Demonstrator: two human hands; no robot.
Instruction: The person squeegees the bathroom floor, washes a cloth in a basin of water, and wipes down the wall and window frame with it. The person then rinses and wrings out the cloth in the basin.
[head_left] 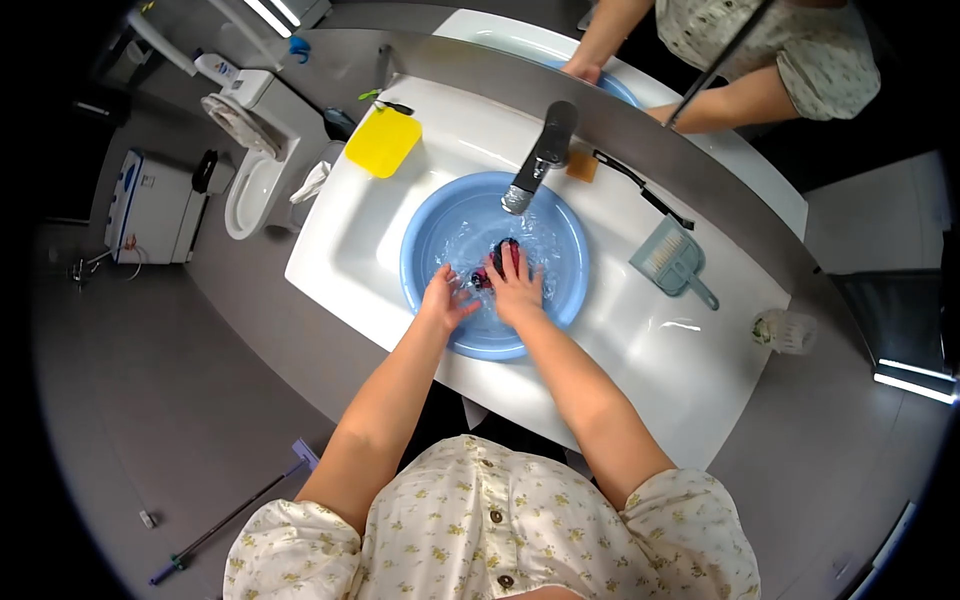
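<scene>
A light blue basin [411, 280] with rippling water stands in the white sink, below the faucet [548, 145]. In the water lies a small black and pinkish-red item [481, 279] whose kind I cannot make out. My right hand [517, 292] is over this item, with its fingers bent around the top and partly covering it. To the left, my left hand [449, 298] is at the water near the basin's front left, palm turned inward. Its fingers are apart and hold nothing. Water appears to splash around both hands.
A yellow container [384, 142] sits on the sink's back left corner. Behind the faucet's right side are an orange-brown sponge [581, 165] and a black long-handled tool [640, 188]. A grey-green dustpan with brush [672, 262] lies right, near a clear cup [787, 331]. A mirror runs along the back.
</scene>
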